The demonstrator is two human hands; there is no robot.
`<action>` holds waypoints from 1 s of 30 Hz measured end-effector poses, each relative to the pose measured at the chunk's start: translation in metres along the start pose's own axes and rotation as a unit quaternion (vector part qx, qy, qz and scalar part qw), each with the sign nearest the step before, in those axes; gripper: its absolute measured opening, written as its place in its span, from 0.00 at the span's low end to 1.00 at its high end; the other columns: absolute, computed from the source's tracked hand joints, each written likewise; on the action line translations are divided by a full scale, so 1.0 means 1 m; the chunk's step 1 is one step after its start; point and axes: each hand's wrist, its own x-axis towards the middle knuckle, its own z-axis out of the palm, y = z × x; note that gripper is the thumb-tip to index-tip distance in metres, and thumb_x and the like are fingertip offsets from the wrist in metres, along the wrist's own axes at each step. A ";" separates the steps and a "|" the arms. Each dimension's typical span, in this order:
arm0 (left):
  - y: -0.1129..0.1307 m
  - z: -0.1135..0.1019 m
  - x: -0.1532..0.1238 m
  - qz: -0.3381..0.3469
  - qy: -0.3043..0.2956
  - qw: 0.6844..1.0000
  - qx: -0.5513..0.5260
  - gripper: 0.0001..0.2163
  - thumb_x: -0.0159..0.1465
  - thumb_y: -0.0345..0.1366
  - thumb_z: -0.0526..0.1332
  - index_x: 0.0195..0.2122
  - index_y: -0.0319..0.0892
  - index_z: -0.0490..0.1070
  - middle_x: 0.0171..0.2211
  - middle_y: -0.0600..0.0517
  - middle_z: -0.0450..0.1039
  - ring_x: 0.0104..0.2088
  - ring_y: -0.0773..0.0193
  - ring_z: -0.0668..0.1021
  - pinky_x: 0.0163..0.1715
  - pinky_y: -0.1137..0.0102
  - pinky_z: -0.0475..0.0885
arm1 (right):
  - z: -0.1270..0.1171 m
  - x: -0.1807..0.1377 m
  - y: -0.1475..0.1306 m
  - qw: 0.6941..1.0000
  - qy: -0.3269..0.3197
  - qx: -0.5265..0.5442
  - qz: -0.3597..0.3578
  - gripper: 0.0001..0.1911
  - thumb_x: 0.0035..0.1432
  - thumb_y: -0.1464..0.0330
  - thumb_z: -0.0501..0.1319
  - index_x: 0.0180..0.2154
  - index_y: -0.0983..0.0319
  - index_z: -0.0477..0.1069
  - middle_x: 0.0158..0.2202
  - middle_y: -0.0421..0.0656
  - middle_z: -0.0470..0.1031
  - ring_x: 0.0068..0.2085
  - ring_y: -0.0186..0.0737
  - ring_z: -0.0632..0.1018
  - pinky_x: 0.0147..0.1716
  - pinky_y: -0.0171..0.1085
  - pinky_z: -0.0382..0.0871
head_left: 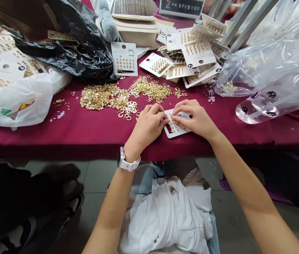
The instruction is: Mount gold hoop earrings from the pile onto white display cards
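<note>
A white earring card (176, 129) with rows of small gold earrings lies on the maroon tablecloth (85, 130) near the front edge. My left hand (147, 127), with a white watch on its wrist, pinches the card's left side with curled fingers. My right hand (193, 118) rests on the card's upper right, fingertips pressed together over the earrings. Just beyond my hands lie piles of loose gold earrings (107, 97).
Filled earring cards (191, 53) are stacked at the back right, one card (125, 59) stands alone. A black plastic bag (70, 42) lies back left, a white bag (19, 100) at left, clear plastic bags (271, 70) at right. White cloth (170, 215) lies on my lap.
</note>
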 end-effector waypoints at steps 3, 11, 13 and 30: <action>-0.001 0.001 0.000 0.009 0.006 1.000 0.000 0.07 0.63 0.35 0.60 0.35 0.37 0.74 0.42 0.45 0.71 0.45 0.55 0.69 0.46 0.60 0.70 | -0.003 0.001 -0.002 0.999 -0.007 -0.027 -0.019 0.02 0.54 0.68 0.64 0.30 0.58 0.76 0.38 0.43 0.75 0.45 0.46 0.70 0.50 0.46 0.63; -0.001 0.003 -0.001 0.015 0.001 1.000 0.012 0.08 0.65 0.36 0.58 0.36 0.37 0.74 0.44 0.45 0.71 0.47 0.55 0.69 0.47 0.61 0.68 | -0.010 0.005 -0.006 0.991 -0.054 -0.092 -0.076 0.03 0.56 0.68 0.61 0.31 0.58 0.74 0.36 0.44 0.74 0.42 0.45 0.70 0.46 0.45 0.64; 0.000 0.002 -0.001 0.011 -0.004 1.000 0.015 0.09 0.65 0.36 0.57 0.36 0.37 0.73 0.45 0.45 0.71 0.46 0.56 0.69 0.47 0.62 0.68 | -0.010 0.006 -0.005 0.990 -0.056 -0.101 -0.081 0.03 0.56 0.68 0.61 0.31 0.58 0.74 0.35 0.44 0.74 0.42 0.47 0.71 0.45 0.47 0.64; -0.002 0.003 -0.001 0.020 0.010 1.000 0.008 0.07 0.64 0.35 0.59 0.35 0.38 0.73 0.43 0.46 0.71 0.45 0.56 0.69 0.45 0.62 0.68 | -0.014 0.014 -0.013 0.982 -0.110 -0.143 -0.052 0.04 0.56 0.68 0.61 0.30 0.59 0.73 0.34 0.45 0.75 0.43 0.48 0.71 0.43 0.47 0.60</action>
